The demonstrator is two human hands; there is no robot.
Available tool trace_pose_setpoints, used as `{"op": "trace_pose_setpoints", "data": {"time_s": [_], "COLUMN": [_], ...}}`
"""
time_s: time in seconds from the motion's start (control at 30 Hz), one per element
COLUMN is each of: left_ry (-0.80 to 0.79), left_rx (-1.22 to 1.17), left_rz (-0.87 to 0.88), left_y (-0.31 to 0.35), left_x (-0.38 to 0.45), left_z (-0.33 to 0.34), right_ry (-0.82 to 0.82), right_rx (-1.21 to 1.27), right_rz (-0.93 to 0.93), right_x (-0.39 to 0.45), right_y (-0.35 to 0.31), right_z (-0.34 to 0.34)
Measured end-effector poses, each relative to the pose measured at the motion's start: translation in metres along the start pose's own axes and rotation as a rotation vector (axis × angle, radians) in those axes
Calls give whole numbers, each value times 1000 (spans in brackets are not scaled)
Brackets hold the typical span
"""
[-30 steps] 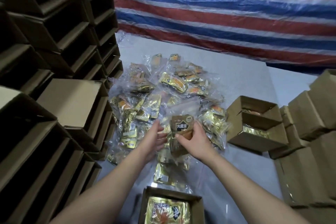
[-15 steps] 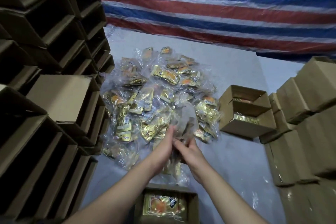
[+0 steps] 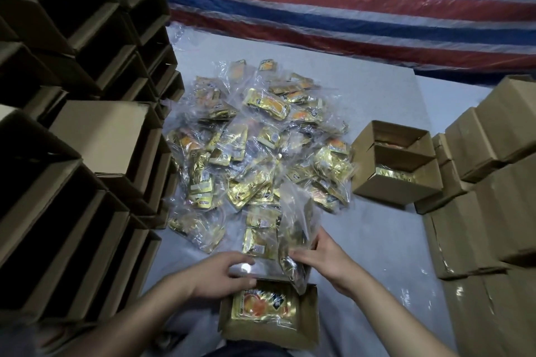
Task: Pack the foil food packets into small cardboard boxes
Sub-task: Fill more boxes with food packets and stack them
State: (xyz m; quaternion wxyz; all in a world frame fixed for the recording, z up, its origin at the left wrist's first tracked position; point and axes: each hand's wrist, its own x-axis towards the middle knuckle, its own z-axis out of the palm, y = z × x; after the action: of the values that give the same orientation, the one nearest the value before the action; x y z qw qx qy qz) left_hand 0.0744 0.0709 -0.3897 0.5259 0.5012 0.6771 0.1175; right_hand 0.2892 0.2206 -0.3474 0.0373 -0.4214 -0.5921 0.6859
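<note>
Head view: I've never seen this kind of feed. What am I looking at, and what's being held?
There is no machine: a camera on a person's head looks down at their bare hands. A pile of packets in clear bags lies on a grey sheet. Open empty boxes stack at the left, shut ones at the right. The right hand grips a bagged packet over the near box, which already holds one. The left hand rests on that box's far edge.

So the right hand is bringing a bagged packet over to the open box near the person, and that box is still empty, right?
Not empty. The head view shows the open box already holds a gold foil packet. The right hand does hold a bagged packet at its far rim.
</note>
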Motion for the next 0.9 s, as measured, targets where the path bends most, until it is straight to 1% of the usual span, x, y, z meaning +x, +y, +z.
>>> {"op": "trace_pose_setpoints", "data": {"time_s": [0.13,0.2,0.3,0.4,0.5,0.63,0.7,0.77,0.9], "left_ry": [75,114,179,227,226,211,235,268,284], "left_rx": [-33,-86,-126,-152,-189,-217,-247,-301,-285], "left_rz": [24,28,10,-8,-25,35,53,47,48], "left_y": [-11,-8,-3,0,2,5,5,6,4], "left_x": [10,16,24,32,39,43,44,44,46], "left_z": [12,10,3,-3,-6,-6,-5,-4,-4], "right_ry": [-180,-269,-340,-368,-376,-461,-449,-406,-374], "right_rx": [-133,-248,-462,-700,-838,-1038,-1139,-1187,-1291], "right_rz": [-39,-58,-45,9,26,44,70,61,88], "right_x": [-9,-12,-10,-4,6,19,24,29,38], "right_y": [-10,-12,-6,0,1,5,10,17,30], "right_z": [1,5,10,11,16,27,32,38,44]}}
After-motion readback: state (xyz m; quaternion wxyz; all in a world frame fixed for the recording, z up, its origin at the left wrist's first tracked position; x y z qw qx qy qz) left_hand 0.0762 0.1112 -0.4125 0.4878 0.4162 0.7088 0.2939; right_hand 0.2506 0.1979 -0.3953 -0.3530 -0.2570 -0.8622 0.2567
